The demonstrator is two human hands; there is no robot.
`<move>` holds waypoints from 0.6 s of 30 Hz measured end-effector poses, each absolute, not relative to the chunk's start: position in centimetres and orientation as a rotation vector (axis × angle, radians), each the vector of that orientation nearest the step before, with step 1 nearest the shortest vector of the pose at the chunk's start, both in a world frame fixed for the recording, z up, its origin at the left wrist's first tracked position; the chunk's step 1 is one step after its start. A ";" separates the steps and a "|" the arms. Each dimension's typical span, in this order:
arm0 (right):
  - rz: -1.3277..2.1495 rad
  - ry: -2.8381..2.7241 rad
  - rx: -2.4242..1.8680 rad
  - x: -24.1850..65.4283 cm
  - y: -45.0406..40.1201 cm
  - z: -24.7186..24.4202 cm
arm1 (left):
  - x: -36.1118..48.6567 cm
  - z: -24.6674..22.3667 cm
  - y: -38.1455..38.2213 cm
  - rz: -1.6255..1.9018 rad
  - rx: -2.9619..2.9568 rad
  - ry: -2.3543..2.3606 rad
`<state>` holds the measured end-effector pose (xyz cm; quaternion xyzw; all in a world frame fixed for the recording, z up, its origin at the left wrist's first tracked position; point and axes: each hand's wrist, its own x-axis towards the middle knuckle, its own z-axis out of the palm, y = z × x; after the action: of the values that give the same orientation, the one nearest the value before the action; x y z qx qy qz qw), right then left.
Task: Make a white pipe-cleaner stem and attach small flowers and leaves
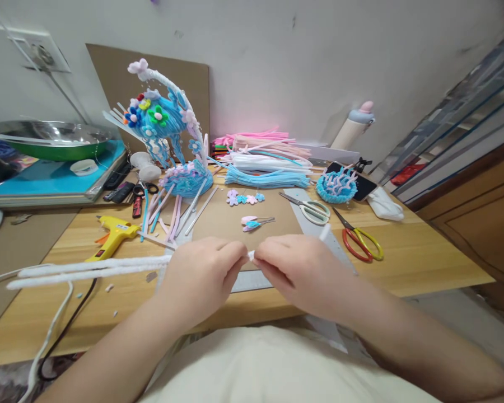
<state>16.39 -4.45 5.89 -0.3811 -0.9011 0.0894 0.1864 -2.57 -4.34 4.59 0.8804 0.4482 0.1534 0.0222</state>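
Note:
White fuzzy pipe cleaners run leftward out of my left hand, which is closed on them. My right hand pinches the same white strands close to my left fingertips, and a short white bit shows between the two hands. A white tip also sticks up behind my right hand. Both hands hang over the front of a brown board. Beyond them on the board lie a small pink and blue piece on wire stems and a row of small fuzzy flowers.
A yellow glue gun and loose strips lie left. Behind stand a blue flowered sculpture and pipe cleaner bundles. White-handled scissors, red-and-yellow scissors and a blue fuzzy bowl are right.

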 end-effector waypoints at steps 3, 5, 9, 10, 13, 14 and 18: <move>0.389 -2.606 -1.034 17.2 -3.6 7.2 | -2.7 4.8 -4.7 0.425 2.854 1.287; 0.474 -2.639 -0.986 17.4 -3.1 7.5 | -2.7 4.9 -4.7 0.384 2.890 1.254; 0.539 -2.665 -0.984 17.5 -2.5 7.1 | -2.7 4.5 -4.8 0.269 2.888 1.175; 0.579 -2.660 -0.976 17.5 -2.3 7.0 | -2.7 4.3 -4.9 0.254 2.887 1.144; 0.888 -2.621 -0.859 17.9 -1.3 6.7 | -2.8 4.0 -5.2 0.328 2.864 1.051; 1.044 -2.577 -0.807 18.0 -0.9 6.5 | -2.9 4.0 -5.3 0.392 2.845 1.028; 1.684 -2.154 -0.701 18.1 0.0 4.6 | -3.1 4.3 -5.5 0.676 2.757 0.983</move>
<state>18.07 0.00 4.58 -0.2451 -0.7534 0.5892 0.1587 -3.07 -5.53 4.29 0.9155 0.3266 0.2245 0.0688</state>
